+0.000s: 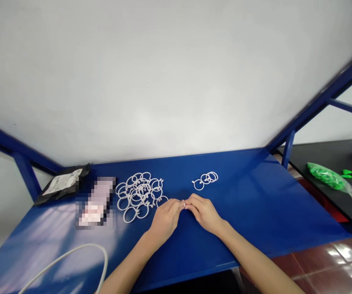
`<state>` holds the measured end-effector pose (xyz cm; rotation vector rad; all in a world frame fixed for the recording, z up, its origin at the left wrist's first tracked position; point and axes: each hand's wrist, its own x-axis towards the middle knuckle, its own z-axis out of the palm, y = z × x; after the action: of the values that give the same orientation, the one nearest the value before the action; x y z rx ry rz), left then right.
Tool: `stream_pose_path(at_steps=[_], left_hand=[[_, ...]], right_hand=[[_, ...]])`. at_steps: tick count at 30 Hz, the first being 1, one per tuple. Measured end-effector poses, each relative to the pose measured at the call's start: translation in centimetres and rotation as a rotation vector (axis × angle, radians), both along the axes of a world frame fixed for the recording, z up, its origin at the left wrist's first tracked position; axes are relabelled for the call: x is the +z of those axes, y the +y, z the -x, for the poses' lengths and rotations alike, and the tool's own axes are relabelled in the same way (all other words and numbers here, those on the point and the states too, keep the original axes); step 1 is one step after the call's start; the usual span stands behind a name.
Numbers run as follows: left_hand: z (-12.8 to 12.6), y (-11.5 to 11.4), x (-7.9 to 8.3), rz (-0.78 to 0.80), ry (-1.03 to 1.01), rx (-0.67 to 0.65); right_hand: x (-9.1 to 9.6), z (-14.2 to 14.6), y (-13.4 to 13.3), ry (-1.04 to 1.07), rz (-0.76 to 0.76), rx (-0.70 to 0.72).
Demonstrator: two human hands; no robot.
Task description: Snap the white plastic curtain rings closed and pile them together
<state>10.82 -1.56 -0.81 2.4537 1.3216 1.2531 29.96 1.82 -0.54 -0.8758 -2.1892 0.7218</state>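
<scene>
My left hand and my right hand meet fingertip to fingertip over the blue table, both pinched on a small white piece between them. Most of that piece is hidden by the fingers. A pile of several white plastic rings lies just left of my left hand. A short row of a few joined white rings lies beyond my right hand, apart from it.
A black packet with a white label and a blurred flat object lie at the left. A white cable curves across the near left corner. On a black table at right sits a green bag.
</scene>
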Motion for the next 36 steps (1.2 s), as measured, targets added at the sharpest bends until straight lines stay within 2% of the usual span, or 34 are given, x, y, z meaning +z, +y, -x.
stream_pose_path(at_steps=[3,5,8,11,14,18,29,36], left_hand=[[0.6,0.4,1.0,0.017,0.113,0.049],[1.5,0.9,1.4,0.008,0.203,0.18],[3.1,1.5,1.4,0.007,0.315,0.465],[4.4,2.0,0.9,0.066,0.397,0.591],[4.8,2.2,0.6,0.142,0.41,0.571],[4.8,2.1,0.6,0.2,0.377,0.533],[4.1,1.6,1.3,0.288,0.332,0.455],[3.4,1.5,0.7,0.231,0.333,0.411]], right_hand=[[-0.1,0.4,0.1,-0.006,-0.02,-0.093],[-0.1,0.4,0.3,-0.03,-0.057,-0.162],[-0.1,-0.2,1.0,-0.101,-0.148,-0.308],[-0.3,-1.3,1.9,-0.209,-0.209,-0.458],[-0.6,-1.9,2.6,-0.293,-0.212,-0.535],[-0.5,-1.9,2.6,-0.33,-0.19,-0.561],[-0.4,-1.0,2.0,-0.302,-0.225,-0.514],[-0.2,-0.6,1.5,-0.278,-0.289,-0.466]])
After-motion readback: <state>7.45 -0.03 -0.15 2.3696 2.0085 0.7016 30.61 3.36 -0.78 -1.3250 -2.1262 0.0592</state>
